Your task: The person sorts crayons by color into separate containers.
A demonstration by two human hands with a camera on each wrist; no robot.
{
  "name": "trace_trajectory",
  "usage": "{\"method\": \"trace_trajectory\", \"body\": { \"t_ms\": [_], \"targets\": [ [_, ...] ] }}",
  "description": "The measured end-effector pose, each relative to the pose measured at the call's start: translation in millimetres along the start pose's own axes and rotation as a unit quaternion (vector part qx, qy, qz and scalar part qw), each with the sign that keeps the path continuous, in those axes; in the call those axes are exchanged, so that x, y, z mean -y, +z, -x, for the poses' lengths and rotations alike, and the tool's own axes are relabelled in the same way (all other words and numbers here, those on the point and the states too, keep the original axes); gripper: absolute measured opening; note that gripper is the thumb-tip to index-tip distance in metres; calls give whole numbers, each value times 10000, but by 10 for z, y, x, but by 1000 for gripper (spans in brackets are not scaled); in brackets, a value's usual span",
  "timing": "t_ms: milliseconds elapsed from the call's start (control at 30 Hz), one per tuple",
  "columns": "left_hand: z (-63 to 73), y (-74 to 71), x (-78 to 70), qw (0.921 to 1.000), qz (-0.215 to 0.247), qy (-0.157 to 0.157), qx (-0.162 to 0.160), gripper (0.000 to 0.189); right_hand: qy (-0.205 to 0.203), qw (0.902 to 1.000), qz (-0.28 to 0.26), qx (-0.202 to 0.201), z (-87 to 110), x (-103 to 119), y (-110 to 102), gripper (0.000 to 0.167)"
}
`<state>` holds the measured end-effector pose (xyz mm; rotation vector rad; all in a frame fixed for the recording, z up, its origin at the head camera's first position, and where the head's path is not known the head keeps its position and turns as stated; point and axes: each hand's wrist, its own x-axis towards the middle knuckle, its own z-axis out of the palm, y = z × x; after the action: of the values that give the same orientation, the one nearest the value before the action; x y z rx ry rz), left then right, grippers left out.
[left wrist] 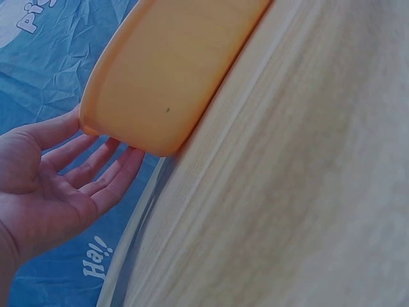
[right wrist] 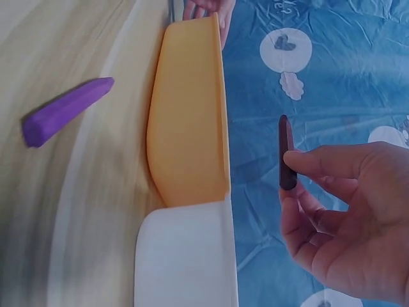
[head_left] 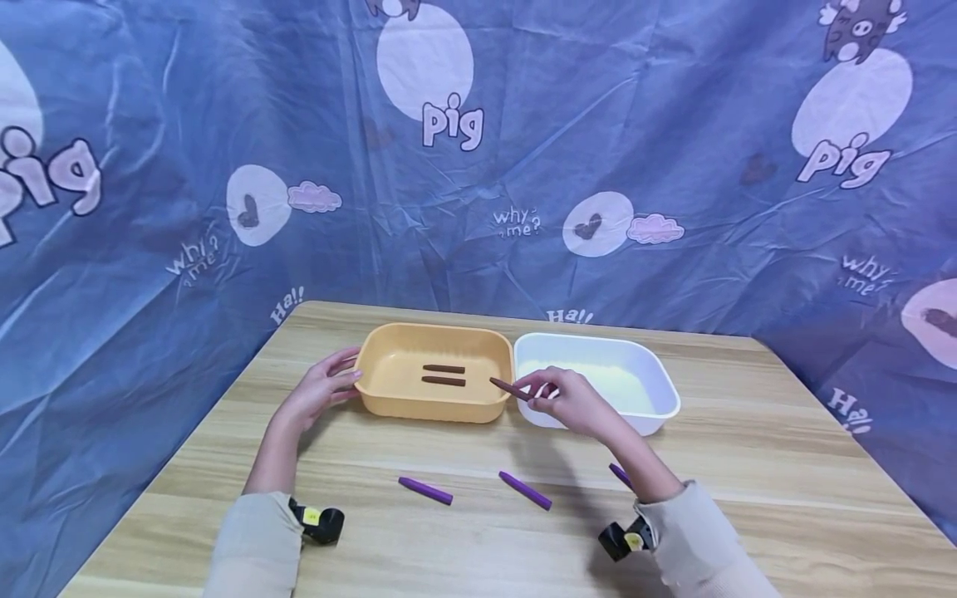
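Between thumb and fingers, my right hand [head_left: 568,403] pinches a brown crayon [head_left: 505,386], held above where the two bins meet. The right wrist view shows the same brown crayon [right wrist: 285,139] standing clear of the bin walls. My left hand [head_left: 320,392] touches the left end of the orange bin [head_left: 429,409]. In the left wrist view its fingers lie fairly straight against the orange bin [left wrist: 166,77], the thumb by the rim. Inside that bin lie two brown crayons [head_left: 444,369], roughly parallel.
Against the orange bin's right side stands a white bin [head_left: 658,390], partly hidden by my right hand. Nearer on the wooden table [head_left: 419,548] lie a purple crayon [head_left: 425,490], another purple crayon [head_left: 526,490] and a third purple crayon [head_left: 620,475] partly behind my right forearm.
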<state>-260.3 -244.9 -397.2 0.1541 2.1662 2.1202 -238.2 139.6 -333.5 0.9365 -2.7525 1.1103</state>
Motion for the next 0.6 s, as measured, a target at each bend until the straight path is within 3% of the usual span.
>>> {"method": "trace_trajectory", "body": {
  "t_ms": [367, 600],
  "targets": [
    [-26, -21, 3, 10000, -5, -4, 14, 59, -56, 9999, -126, -29, -344, 89, 140, 24],
    [-37, -33, -10, 10000, 9, -20, 29, 59, 185, 9997, -146, 52, -542, 151, 230, 26]
  ]
}}
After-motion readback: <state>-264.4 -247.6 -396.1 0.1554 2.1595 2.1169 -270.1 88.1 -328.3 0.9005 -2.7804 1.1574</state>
